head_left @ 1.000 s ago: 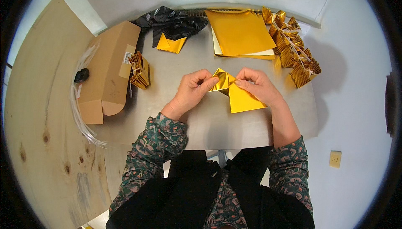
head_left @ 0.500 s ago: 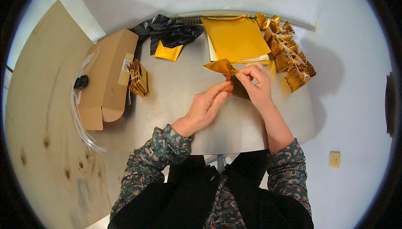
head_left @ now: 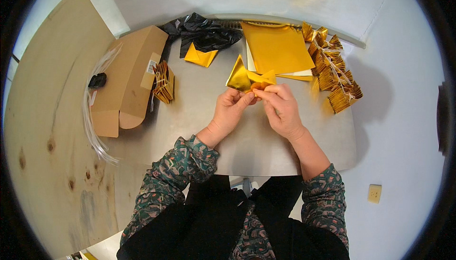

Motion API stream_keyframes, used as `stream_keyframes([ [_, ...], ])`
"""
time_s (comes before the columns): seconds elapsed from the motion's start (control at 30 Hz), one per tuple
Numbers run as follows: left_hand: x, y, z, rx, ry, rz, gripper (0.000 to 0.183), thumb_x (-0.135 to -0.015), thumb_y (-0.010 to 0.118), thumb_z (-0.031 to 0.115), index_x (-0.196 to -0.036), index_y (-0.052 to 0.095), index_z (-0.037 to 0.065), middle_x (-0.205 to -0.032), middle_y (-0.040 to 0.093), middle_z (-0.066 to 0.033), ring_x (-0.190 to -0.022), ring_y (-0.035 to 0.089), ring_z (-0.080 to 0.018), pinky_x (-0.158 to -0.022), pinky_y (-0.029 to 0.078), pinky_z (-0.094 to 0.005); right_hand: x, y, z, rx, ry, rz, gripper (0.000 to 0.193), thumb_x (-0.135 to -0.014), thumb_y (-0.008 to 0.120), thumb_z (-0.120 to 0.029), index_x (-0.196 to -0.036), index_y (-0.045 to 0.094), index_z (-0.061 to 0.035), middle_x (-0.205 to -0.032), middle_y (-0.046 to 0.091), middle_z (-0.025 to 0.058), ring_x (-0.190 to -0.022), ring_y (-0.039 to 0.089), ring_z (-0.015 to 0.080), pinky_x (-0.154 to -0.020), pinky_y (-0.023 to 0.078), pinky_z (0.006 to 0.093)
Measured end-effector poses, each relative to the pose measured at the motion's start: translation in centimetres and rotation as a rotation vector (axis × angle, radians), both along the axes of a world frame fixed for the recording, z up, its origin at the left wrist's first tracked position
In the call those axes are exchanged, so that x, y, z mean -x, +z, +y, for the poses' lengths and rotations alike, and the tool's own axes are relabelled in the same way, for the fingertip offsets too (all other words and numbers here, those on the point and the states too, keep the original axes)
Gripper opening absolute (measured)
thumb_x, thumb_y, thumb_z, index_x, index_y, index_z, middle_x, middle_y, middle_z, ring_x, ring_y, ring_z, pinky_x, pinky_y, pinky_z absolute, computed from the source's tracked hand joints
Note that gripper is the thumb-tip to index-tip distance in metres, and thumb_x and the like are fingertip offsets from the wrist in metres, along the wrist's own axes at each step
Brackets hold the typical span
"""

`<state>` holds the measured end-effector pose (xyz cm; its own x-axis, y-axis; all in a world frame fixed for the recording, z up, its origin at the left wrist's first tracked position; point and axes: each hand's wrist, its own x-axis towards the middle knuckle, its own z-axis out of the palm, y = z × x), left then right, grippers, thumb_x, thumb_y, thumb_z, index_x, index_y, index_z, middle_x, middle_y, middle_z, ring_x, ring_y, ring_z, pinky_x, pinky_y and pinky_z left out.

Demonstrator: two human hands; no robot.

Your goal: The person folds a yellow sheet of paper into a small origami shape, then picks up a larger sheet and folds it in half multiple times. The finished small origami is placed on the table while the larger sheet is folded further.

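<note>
A partly folded sheet of gold foil paper [head_left: 240, 77] is held up over the middle of the table, with pointed flaps sticking up. My left hand [head_left: 230, 110] pinches its lower edge from the left. On the right side, my right hand [head_left: 281, 110] grips the same sheet between thumb and fingers, close to the left fingertips. Just beyond lies a stack of flat gold sheets [head_left: 278, 46], with pale paper edges showing beneath. A single folded gold piece [head_left: 201, 56] rests farther left, partly on black plastic.
Tied bundles of gold folded pieces [head_left: 332, 70] line the table's right side. On the left stand another tied bundle [head_left: 164, 83] and a cardboard box [head_left: 124, 77] with white ties [head_left: 88, 122] against it. A crumpled black plastic bag [head_left: 204, 34] lies at the back.
The gold sheet has been turned, and its flaps now point upward. My left hand has gone from being beside it to pinching its lower edge; both hands are closer together.
</note>
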<state>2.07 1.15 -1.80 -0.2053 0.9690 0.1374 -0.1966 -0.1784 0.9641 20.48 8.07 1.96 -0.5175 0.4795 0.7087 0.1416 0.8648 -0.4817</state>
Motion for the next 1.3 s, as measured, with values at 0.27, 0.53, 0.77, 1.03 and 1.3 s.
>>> stream_keyframes([
  [0.27,1.4,0.7,0.1,0.072,-0.079,-0.059,0.021,-0.104,0.064,0.011,-0.124,0.067,0.004,-0.107,0.072,-0.002,-0.096,0.07,-0.0111,-0.084,0.062,-0.03,-1.1,-0.5,1.6,0.866,0.139,0.289,0.032,-0.103,0.07,-0.021,-0.126,0.064,-0.0005,-0.108,0.066,0.0014,-0.096,0.059,0.009,-0.082,0.051,0.027],
  [0.53,1.2,0.5,0.3,0.055,-0.09,0.048,0.017,-0.105,0.063,0.011,-0.12,0.064,0.003,-0.106,0.073,-0.0047,-0.087,0.071,-0.0113,-0.08,0.061,-0.0276,-0.3,-1.4,1.4,1.26,0.248,0.179,0.021,-0.097,0.077,-0.012,-0.112,0.065,-0.0034,-0.104,0.072,0.0028,-0.092,0.066,0.0079,-0.081,0.054,0.0237],
  [0.77,0.5,0.2,0.2,0.119,-0.171,-0.018,0.02,-0.106,0.066,0.017,-0.119,0.063,0.003,-0.105,0.073,-0.0052,-0.079,0.072,-0.0117,-0.072,0.06,-0.025,0.0,-2.2,1.5,1.202,0.217,0.226,0.018,-0.097,0.076,-0.011,-0.109,0.064,-0.0042,-0.101,0.072,0.0034,-0.091,0.067,0.0075,-0.078,0.056,0.0239],
  [1.03,1.8,0.6,0.4,0.067,-0.219,0.065,0.022,-0.106,0.067,0.021,-0.121,0.063,0.005,-0.101,0.072,-0.0032,-0.079,0.071,-0.0097,-0.068,0.059,-0.0225,-0.2,-1.7,1.2,1.29,0.249,0.231,0.018,-0.097,0.077,-0.012,-0.108,0.065,-0.0062,-0.097,0.071,0.002,-0.085,0.065,0.007,-0.074,0.054,0.0227],
  [1.3,0.3,0.7,0.0,0.163,-0.247,0.014,0.023,-0.111,0.057,0.023,-0.124,0.06,0.005,-0.097,0.07,-0.0002,-0.08,0.068,-0.0068,-0.072,0.061,-0.0244,0.2,-2.6,1.2,1.144,0.251,0.297,0.012,-0.1,0.074,-0.014,-0.102,0.066,-0.0062,-0.093,0.071,0.0014,-0.082,0.064,0.0056,-0.073,0.053,0.0237],
])
